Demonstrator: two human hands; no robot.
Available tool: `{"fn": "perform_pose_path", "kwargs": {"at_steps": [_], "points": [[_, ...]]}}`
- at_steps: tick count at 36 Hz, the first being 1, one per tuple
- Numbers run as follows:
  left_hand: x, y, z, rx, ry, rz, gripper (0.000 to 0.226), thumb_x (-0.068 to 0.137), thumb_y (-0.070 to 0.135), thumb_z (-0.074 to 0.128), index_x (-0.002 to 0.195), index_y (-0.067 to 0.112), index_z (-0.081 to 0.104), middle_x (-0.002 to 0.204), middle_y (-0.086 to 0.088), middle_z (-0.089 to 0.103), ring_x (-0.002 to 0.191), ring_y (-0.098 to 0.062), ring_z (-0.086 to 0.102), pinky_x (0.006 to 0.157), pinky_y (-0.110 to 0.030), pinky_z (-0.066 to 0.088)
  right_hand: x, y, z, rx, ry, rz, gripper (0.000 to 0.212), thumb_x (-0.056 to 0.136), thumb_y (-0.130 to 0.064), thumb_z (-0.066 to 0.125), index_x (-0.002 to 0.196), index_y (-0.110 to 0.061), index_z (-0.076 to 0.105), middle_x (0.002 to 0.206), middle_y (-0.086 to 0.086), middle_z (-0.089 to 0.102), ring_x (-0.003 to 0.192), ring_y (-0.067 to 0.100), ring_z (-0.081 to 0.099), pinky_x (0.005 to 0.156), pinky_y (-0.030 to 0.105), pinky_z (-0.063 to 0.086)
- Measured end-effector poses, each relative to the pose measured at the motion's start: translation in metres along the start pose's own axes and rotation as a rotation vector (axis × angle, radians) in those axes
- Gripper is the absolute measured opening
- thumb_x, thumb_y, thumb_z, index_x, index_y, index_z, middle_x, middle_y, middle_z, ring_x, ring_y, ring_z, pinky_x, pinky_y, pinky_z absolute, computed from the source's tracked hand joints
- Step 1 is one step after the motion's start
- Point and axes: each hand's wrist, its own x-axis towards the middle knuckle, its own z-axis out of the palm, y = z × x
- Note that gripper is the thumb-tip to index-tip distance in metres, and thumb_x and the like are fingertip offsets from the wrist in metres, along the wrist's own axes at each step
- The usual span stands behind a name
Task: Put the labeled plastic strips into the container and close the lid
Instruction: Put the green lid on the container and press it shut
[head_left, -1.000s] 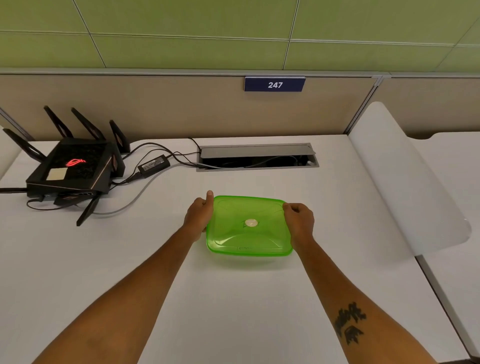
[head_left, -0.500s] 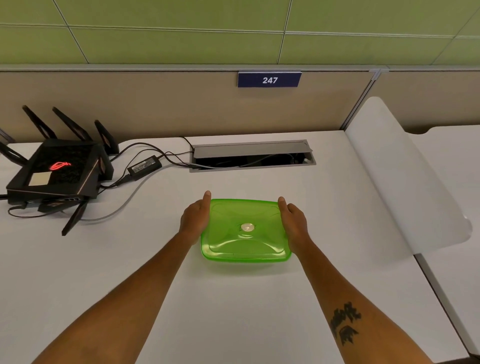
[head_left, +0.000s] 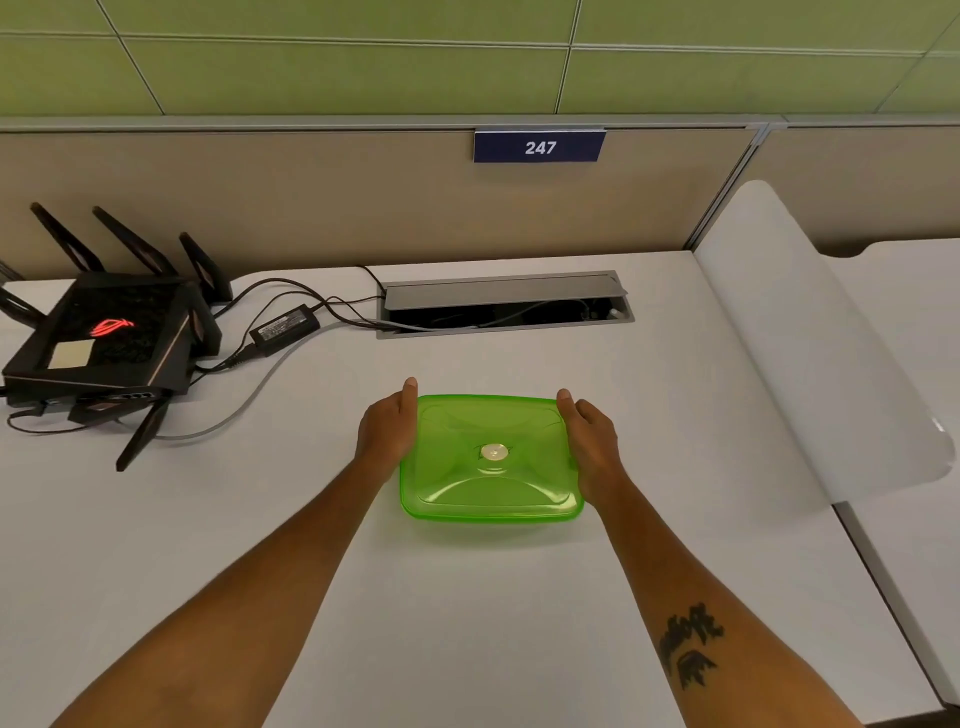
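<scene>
Item: green box, lid on, between both hands on the worktop.
Left hand: fingers straight, flat against the box's left edge.
Right hand: fingers straight, against the right edge.
Step, as judged: seating the lid; press evenly along each rim, then the corners.
Appearance: translucent, rounded corners, pale round button at centre. Strips not visible.

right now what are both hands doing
Left hand: open, flat against the left side of the green container.
Right hand: open, flat against its right side.
</scene>
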Motion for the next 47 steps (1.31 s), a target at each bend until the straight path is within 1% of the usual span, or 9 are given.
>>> {"fn": "perform_pose_path", "kwargs": {"at_steps": [7, 11, 18, 23, 26, 29, 32, 37, 47], "points": [[-0.003, 0.008, -0.001, 0.022, 0.044, -0.019, 0.068, 0.108, 0.049, 0.026, 0.059, 0.009, 0.053, 0.082, -0.026, 0.069, 0.088, -0.041, 0.065, 0.080, -0.042, 0.048, 0.000, 0.000, 0.000, -0.003, 0.006, -0.013, 0.048, 0.097, -0.053, 0.065, 0.074, -0.015, 0.046, 0.074, 0.007, 0.035, 0.071, 0.021, 0.032, 0.065, 0.037, 0.029], [-0.008, 0.014, -0.003, 0.085, 0.044, -0.049, 0.076, 0.107, 0.054, 0.021, 0.085, 0.001, 0.072, 0.100, -0.029, 0.072, 0.102, -0.044, 0.065, 0.088, -0.043, 0.047, -0.005, -0.002, -0.001, -0.030, 0.017, -0.010, 0.054, 0.094, -0.058, 0.067, 0.068, -0.019, 0.039, 0.064, -0.001, 0.034, 0.063, 0.018, 0.033, 0.061, 0.034, 0.029], [-0.031, 0.008, -0.012, 0.002, -0.009, -0.254, 0.096, 0.094, 0.075, 0.005, 0.108, 0.007, 0.071, 0.118, -0.023, 0.069, 0.115, -0.040, 0.060, 0.097, -0.047, 0.042, -0.024, 0.003, -0.012, -0.222, 0.037, -0.003, 0.066, 0.086, -0.083, 0.052, 0.066, -0.020, 0.044, 0.063, -0.007, 0.046, 0.061, 0.016, 0.044, 0.063, 0.035, 0.038], [-0.078, -0.026, -0.013, 0.081, -0.018, -0.183, 0.094, 0.081, 0.091, 0.007, 0.069, 0.015, 0.060, 0.076, -0.006, 0.067, 0.077, -0.033, 0.065, 0.078, -0.042, 0.054, -0.058, 0.029, -0.025, -0.401, 0.091, 0.007, 0.078, 0.080, -0.091, 0.043, 0.070, -0.015, 0.055, 0.066, -0.001, 0.060, 0.065, 0.023, 0.059, 0.063, 0.035, 0.043], [-0.112, -0.042, -0.008, 0.157, -0.009, -0.142, 0.094, 0.081, 0.093, 0.012, 0.061, 0.012, 0.055, 0.063, -0.007, 0.065, 0.066, -0.033, 0.066, 0.069, -0.039, 0.056, -0.078, 0.048, -0.029, -0.512, 0.159, -0.021, 0.082, 0.082, -0.093, 0.037, 0.065, -0.013, 0.044, 0.060, 0.002, 0.056, 0.061, 0.027, 0.055, 0.059, 0.034, 0.040], [-0.131, -0.045, -0.003, 0.155, -0.015, -0.141, 0.092, 0.083, 0.091, 0.013, 0.056, 0.010, 0.050, 0.058, -0.008, 0.062, 0.063, -0.033, 0.065, 0.066, -0.037, 0.054, -0.091, 0.059, -0.028, -0.526, 0.199, -0.050, 0.082, 0.080, -0.096, 0.035, 0.061, -0.016, 0.033, 0.054, -0.002, 0.044, 0.056, 0.023, 0.043, 0.055, 0.034, 0.034], [-0.137, -0.042, -0.001, 0.061, 0.000, -0.159, 0.089, 0.086, 0.088, 0.022, 0.052, 0.009, 0.045, 0.051, -0.011, 0.060, 0.059, -0.033, 0.065, 0.064, -0.037, 0.056, -0.092, 0.063, -0.025, -0.397, 0.194, -0.028, 0.081, 0.078, -0.095, 0.048, 0.060, -0.018, 0.029, 0.054, 0.001, 0.038, 0.053, 0.023, 0.041, 0.056, 0.034, 0.034], [-0.142, -0.041, 0.009, -0.276, 0.049, -0.230, 0.083, 0.082, 0.085, 0.047, 0.043, 0.012, 0.040, 0.038, -0.008, 0.047, 0.041, -0.026, 0.052, 0.056, -0.036, 0.048, -0.092, 0.067, -0.022, -0.261, 0.231, -0.062, 0.080, 0.077, -0.089, 0.059, 0.053, -0.020, 0.026, 0.048, -0.007, 0.024, 0.053, 0.014, 0.025, 0.056, 0.035, 0.025], [-0.144, -0.039, 0.017, -0.464, 0.113, -0.258, 0.078, 0.082, 0.078, 0.056, 0.042, 0.014, 0.039, 0.038, -0.009, 0.044, 0.038, -0.018, 0.045, 0.053, -0.029, 0.042, -0.094, 0.068, -0.020, -0.090, 0.194, -0.100, 0.074, 0.084, -0.066, 0.074, 0.060, -0.019, 0.023, 0.061, 0.001, 0.023, 0.060, 0.017, 0.024, 0.058, 0.035, 0.023]]}}
